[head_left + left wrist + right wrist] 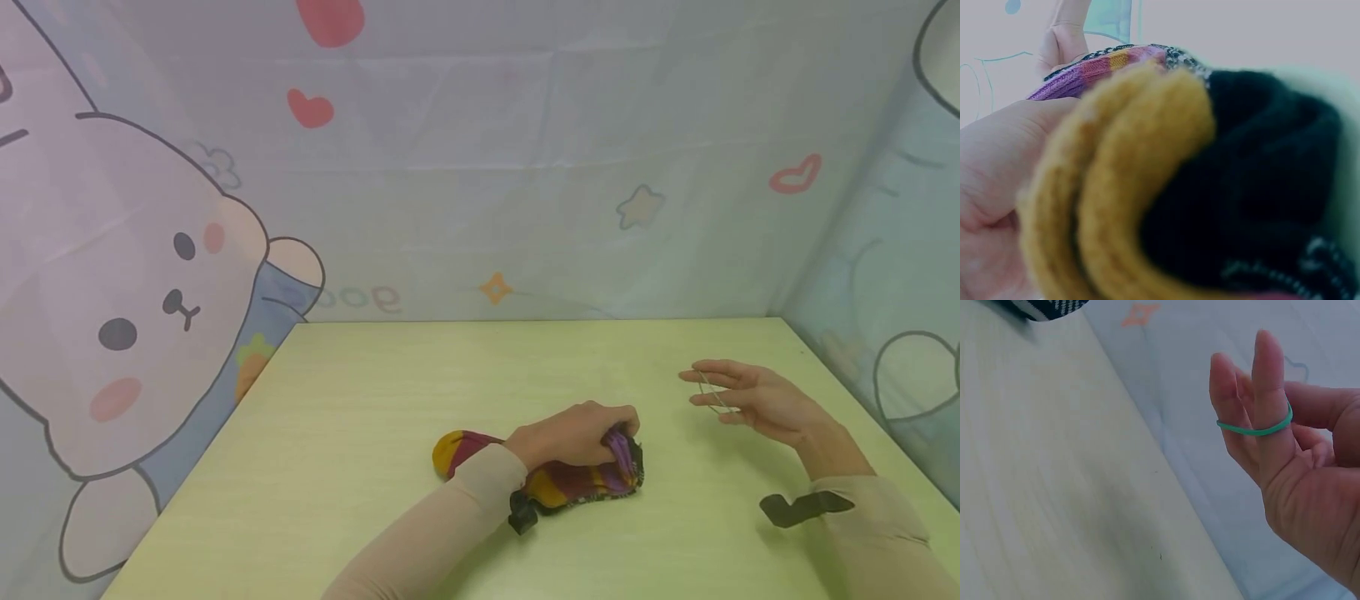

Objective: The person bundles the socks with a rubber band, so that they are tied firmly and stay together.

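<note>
My left hand (573, 433) grips a bundle of striped knit socks (577, 481) at its purple end, low over the table. Maroon, mustard and purple bands run along the socks, with black and white trim. Mustard and black folds of the socks (1141, 162) fill much of the left wrist view, beside the left hand (997, 194). Off to the right, my right hand (765, 400) is raised apart from the socks, fingers extended. A thin green rubber band (1254, 432) is stretched around the fingers of that hand.
The pale yellow-green table (337, 400) stretches under both hands. Behind it hangs a printed cloth backdrop (487, 208) with cartoon figures, hearts and stars. A black strap (806, 508) crosses the right sleeve, and a black piece (522, 512) sits by the left cuff.
</note>
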`<state>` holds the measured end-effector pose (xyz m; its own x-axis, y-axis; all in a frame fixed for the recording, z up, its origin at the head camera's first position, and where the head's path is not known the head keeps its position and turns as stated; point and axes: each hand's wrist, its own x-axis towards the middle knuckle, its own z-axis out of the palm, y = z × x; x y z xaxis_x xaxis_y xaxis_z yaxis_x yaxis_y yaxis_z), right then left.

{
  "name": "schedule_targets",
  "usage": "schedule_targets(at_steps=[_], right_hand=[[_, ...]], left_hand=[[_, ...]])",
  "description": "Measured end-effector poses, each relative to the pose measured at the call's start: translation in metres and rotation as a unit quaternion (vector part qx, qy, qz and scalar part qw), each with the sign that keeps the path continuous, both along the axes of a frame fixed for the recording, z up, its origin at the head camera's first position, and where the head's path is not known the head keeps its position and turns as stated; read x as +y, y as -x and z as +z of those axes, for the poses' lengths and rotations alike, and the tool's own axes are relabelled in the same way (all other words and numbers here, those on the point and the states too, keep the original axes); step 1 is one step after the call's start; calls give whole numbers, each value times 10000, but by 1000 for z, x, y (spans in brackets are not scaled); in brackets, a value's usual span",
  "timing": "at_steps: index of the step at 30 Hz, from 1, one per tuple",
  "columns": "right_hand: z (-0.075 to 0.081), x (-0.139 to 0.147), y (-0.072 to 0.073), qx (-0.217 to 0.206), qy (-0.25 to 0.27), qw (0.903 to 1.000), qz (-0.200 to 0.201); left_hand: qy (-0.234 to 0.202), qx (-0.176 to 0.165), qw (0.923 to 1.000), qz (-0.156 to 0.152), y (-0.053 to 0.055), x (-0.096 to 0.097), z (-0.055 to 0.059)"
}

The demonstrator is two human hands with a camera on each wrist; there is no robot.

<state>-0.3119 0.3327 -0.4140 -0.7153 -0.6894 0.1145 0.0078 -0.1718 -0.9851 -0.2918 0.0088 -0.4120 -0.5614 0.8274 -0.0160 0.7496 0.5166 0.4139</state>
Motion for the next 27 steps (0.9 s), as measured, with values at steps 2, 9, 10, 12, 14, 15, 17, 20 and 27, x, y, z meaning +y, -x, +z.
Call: schedule_targets(at_steps=[2, 9, 10, 12, 14, 15, 17, 20, 27], right_hand=[[1, -3, -1, 10, -412, 9983, -421], [4, -13, -2, 211, -1985, 9720, -1243], [4, -14, -3, 240, -2090, 9692, -1282], [4, -15, -3, 349, -2207, 9664, -1268], [4, -17, -4, 557, -2285, 9646, -1192], [3, -18, -4, 683, -2313, 9638, -1141], [2, -21, -5, 944, -2360, 9617, -1028], [-1, -26, -6, 1131, -2375, 9611, -840], [-5, -47, -13, 1387, -2587, 9550, -427]], left_hand=[[11, -10, 10000, -2, 0, 0, 0], [-80, -49, 10000, -16, -1, -2, 2], [-107, -62, 9999, -29, -1, -3, 2], [-157, -83, 9998, -61, -1, -4, 2], [-197, -104, 9997, -89, -1, -4, 2], [-207, -104, 9997, -101, -1, -5, 2], [-229, -95, 9996, -121, -1, -6, 1], [-267, -96, 9995, -149, 0, -7, -1], [-322, -161, 9992, -195, 1, -8, -4]])
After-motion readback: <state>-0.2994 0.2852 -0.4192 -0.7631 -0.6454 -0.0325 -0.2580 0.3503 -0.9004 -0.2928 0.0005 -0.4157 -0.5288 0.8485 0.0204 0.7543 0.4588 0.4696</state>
